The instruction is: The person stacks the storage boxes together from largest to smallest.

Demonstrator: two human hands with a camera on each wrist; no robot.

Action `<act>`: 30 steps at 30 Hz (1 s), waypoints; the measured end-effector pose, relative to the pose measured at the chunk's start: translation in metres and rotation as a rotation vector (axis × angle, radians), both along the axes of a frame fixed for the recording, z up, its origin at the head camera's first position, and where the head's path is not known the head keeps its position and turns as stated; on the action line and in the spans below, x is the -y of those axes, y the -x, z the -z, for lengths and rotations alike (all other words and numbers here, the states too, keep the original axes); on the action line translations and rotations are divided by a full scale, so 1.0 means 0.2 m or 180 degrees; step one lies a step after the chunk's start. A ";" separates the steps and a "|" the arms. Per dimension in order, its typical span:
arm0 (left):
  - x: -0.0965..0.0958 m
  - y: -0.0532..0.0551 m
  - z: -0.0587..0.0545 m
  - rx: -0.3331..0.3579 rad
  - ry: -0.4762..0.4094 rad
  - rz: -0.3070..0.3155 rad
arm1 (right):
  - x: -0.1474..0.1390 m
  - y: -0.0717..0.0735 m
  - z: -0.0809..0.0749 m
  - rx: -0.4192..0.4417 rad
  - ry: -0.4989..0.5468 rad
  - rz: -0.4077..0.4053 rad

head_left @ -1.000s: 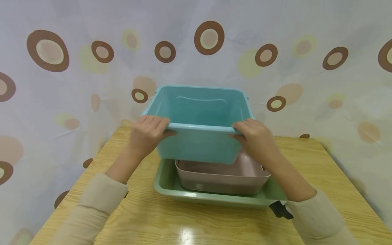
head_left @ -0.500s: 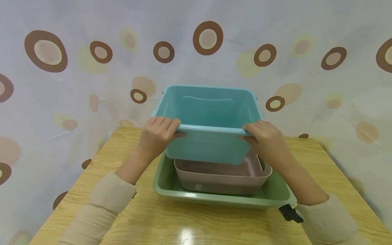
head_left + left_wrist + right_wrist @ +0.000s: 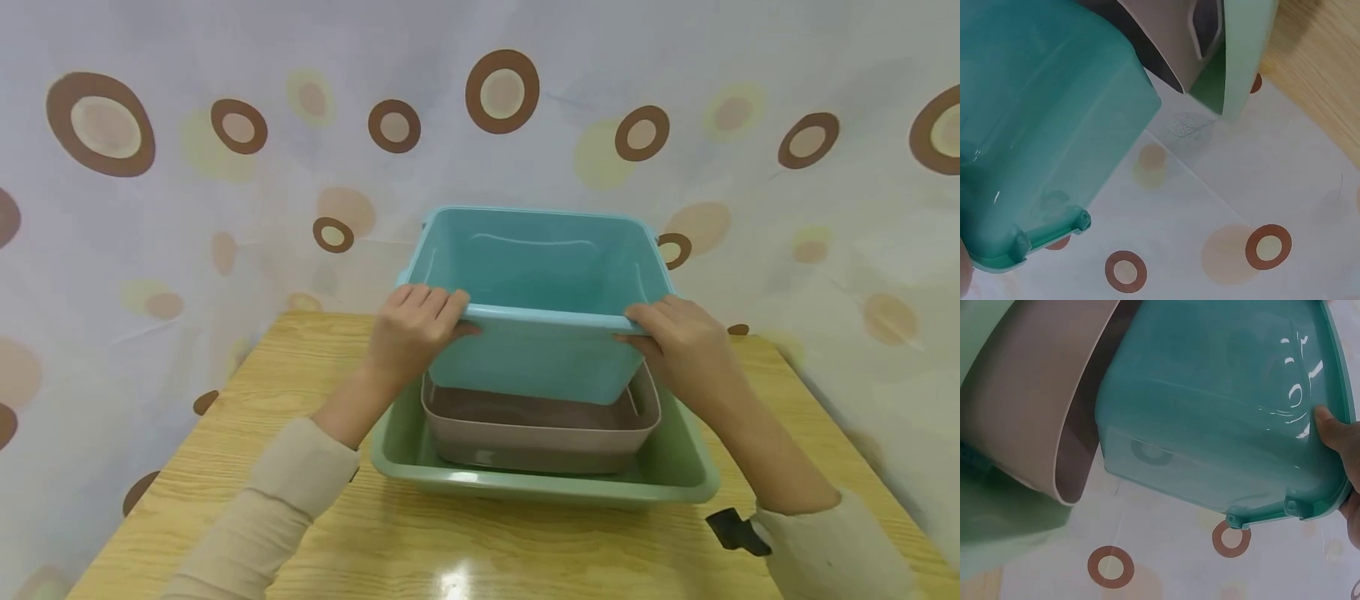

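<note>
A teal plastic storage bin [image 3: 536,358] is held up by its near rim, tilted so that its hollow inside faces me. My left hand [image 3: 416,329] grips the rim near the left corner, fingers over the top and thumb on the outer wall. Toward the right corner my right hand [image 3: 682,342] grips the same rim; its thumb presses the outer wall in the right wrist view. Under the teal bin sits a mauve basket [image 3: 540,450] with handle slots. That basket stands inside a larger green tub [image 3: 547,486]. The teal bin hides part of the mauve basket's inside.
The tubs stand on a wooden table [image 3: 360,550]. Behind and beside it hangs a pale sheet [image 3: 450,175] printed with brown rings. A black strap end [image 3: 737,532] sticks out by the right sleeve.
Both hands have carried the teal bin to the right, still held by its rim. The mauve basket and green tub have stayed in place on the table.
</note>
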State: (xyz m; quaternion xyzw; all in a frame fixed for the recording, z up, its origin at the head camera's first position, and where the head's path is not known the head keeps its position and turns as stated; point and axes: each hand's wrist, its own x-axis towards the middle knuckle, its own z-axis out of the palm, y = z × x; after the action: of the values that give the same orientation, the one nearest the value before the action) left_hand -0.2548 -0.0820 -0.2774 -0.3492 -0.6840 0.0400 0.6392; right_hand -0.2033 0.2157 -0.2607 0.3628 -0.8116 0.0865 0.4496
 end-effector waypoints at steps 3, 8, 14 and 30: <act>-0.02 0.00 0.00 -0.0020 0.0021 -0.0010 | -0.02 0.00 0.01 -0.0002 0.0012 -0.0006; -0.05 -0.01 0.01 0.0034 0.0039 0.0020 | -0.05 0.00 0.02 -0.0005 0.0025 -0.0008; -0.07 -0.03 0.04 0.0141 0.0046 -0.0036 | -0.07 0.00 0.05 -0.0041 0.0017 -0.0007; -0.09 -0.04 0.14 0.0192 0.0015 -0.0043 | -0.10 0.01 0.17 -0.0077 0.0096 -0.0021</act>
State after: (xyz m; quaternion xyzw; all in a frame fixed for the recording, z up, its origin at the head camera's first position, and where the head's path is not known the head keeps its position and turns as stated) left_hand -0.2461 -0.0634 -0.3054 -0.3471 -0.7052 0.0354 0.6172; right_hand -0.2044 0.2356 -0.2941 0.3596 -0.8036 0.0959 0.4645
